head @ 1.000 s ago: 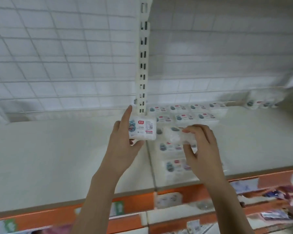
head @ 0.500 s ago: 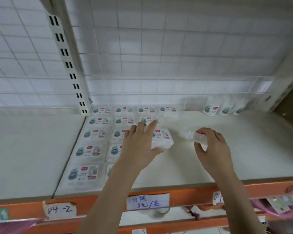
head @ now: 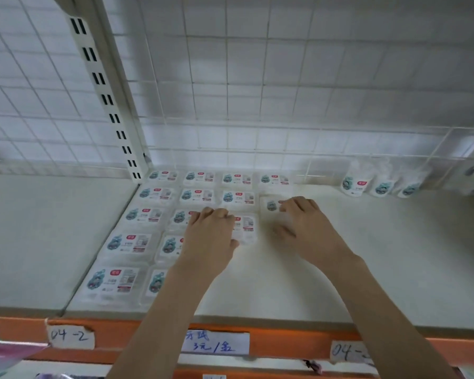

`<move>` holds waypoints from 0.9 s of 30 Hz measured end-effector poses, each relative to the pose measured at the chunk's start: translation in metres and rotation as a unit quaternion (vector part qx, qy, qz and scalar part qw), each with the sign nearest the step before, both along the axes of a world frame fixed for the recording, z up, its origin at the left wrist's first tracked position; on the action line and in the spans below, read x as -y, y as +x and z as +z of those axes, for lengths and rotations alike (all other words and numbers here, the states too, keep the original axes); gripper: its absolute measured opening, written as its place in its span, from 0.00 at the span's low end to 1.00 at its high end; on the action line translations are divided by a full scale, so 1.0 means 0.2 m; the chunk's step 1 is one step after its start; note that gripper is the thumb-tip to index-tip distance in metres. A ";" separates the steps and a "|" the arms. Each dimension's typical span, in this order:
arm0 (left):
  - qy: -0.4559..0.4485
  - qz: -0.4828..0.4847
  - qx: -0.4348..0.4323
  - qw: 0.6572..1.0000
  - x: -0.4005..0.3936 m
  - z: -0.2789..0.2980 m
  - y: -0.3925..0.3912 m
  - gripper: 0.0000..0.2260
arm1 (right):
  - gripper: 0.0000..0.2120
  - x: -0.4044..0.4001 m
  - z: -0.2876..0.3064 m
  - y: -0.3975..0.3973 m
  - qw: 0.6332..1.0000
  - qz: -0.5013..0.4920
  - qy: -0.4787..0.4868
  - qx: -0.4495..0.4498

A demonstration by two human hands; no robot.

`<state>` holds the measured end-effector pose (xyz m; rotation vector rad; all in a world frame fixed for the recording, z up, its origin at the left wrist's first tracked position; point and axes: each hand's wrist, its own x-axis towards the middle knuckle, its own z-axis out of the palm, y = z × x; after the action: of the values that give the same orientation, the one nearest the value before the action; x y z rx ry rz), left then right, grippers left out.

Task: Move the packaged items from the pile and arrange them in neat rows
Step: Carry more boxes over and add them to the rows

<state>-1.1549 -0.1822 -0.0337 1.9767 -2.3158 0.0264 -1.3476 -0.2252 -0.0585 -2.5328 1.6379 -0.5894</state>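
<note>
Packs: small clear plastic packs with white, teal and red printed labels lie flat in neat rows on the left part of a cream store shelf, reaching from the back grid to the front edge.
Left hand: the left hand rests knuckles-up on one pack at the right end of the third row, fingers curled over its far edge, thumb at its near edge.
Right hand: the right hand presses bent fingers on another pack, just right of the second row.
Pile: three white pouches with teal prints stand upright at the shelf's back right corner, well apart from the rows.
Surroundings: a white wire grid back panel, a slotted cream upright, an orange shelf edge with handwritten paper labels.
</note>
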 end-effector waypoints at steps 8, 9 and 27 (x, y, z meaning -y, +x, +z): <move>0.001 0.004 -0.025 1.000 0.04 0.00 0.00 0.19 | 0.17 0.10 -0.03 0.00 1.000 0.011 -0.022 -0.013; 0.000 0.004 -0.027 1.000 0.04 -0.01 0.00 0.19 | 0.18 0.12 -0.03 0.01 1.000 0.004 -0.017 -0.019; -0.029 0.016 -0.102 0.994 -0.16 0.11 0.60 0.24 | 0.16 -0.19 0.18 0.60 0.999 -0.042 0.010 0.029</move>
<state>-1.0353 -0.1511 -0.0111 1.8908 -2.1319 -0.1007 -1.2272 -0.1865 -0.0226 -2.4189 1.7296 -0.6430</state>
